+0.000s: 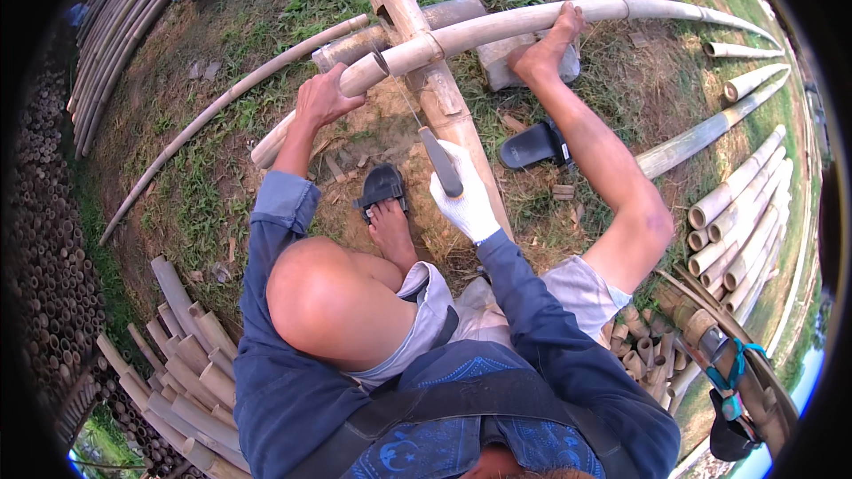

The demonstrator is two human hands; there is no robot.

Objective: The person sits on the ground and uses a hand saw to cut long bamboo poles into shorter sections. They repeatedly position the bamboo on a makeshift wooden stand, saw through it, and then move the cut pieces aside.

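A long bamboo pole (532, 19) lies crosswise over a thicker, notched bamboo support (439, 93). My bare left hand (327, 99) is closed round the pole near its left end. In a white knit glove, my right hand (466, 191) grips the dark grey handle of a hand saw (438, 162). The saw's thin blade shows nearly edge-on and meets the pole just right of my left hand, its dark far end standing above the pole. Part of the blade is hidden by the pole. My bare right foot (543, 49) presses on the pole right of the support.
A stone block (501, 66) sits under my raised foot, with a loose black sandal (528, 145) nearby. A thin curved bamboo pole (204, 115) lies at left. Bamboo piles (741, 213) stand right, lower left and upper left. A sheath with blue cord (732, 364) is lower right.
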